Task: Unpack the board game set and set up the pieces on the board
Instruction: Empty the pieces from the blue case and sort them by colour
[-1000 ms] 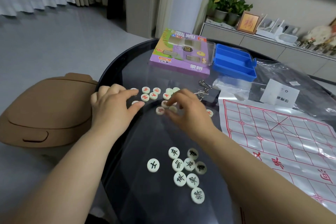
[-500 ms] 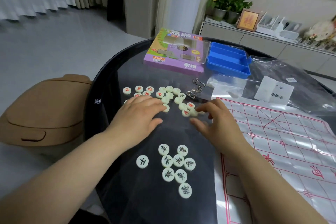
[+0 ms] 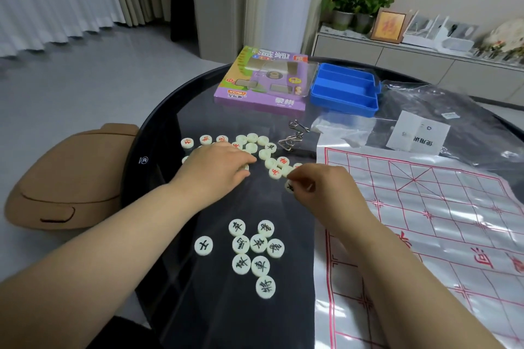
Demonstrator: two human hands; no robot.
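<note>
Left hand point(image 3: 218, 170): fingers flat and fairly straight on the left part of the mixed pile point(image 3: 262, 147). It grips nothing that I can see, and it hides some discs.

The pile sits mid-table, red and black marks mixed, several discs blank side up. The black-marked group point(image 3: 255, 252) lies nearer the person, well apart from the pile.

Right hand point(image 3: 326, 187): thumb and forefinger pinch one black-marked piece point(image 3: 289, 186) at the pile's near edge. Can't tell if it is clear of the glass.

The board sheet point(image 3: 425, 221) lies on the right, glossy, creased, no pieces on it.

Looks like colour sorting. My advice:
- Lift the pinched piece rather than drag it, since the glass is slick and neighbouring discs will scatter.
- Drop it face-up beside the black group.
- Use the flat left hand to hold the pile steady and flip the blank discs.
- Flatten the sheet before placing anything.
</note>
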